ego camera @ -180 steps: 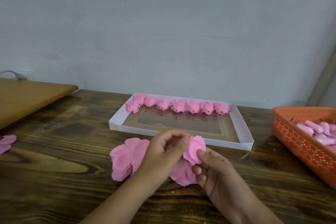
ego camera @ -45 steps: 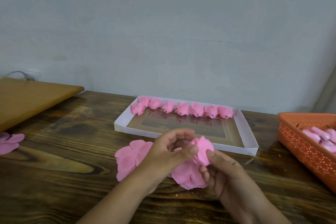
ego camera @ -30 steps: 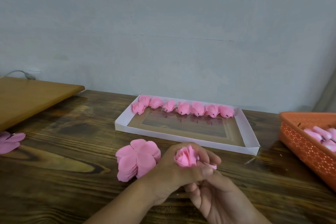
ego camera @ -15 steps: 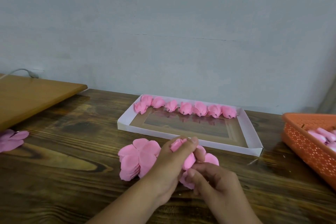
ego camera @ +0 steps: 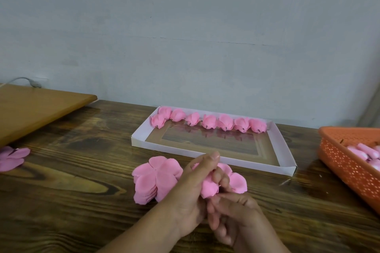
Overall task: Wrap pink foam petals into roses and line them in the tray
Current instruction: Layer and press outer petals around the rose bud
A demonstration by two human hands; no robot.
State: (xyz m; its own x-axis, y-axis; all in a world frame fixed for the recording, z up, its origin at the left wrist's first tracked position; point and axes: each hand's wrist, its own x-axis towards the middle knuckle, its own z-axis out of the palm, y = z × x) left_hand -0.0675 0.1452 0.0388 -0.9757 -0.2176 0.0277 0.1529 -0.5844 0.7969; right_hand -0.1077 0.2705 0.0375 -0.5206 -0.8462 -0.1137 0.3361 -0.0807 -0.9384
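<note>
Near the front edge of the wooden table point(ego camera: 61, 201), the left hand point(ego camera: 191, 197) is gripping the half-wrapped rose point(ego camera: 209, 187). I think each petal should be pulled snug while the base is kept pinched. The right hand point(ego camera: 236, 217) is curling just under the rose, though I cannot tell if it is pinching it. The tray point(ego camera: 141, 135) is lying behind both hands.

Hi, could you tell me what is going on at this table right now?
A person is wrapping pink foam petals into a rose. The left hand and right hand both grip the half-formed rose just above the wooden table. A stack of flat petals lies beside the left hand. Eight finished roses line the far side of the white tray. An orange basket at the right holds more pink pieces.
</note>
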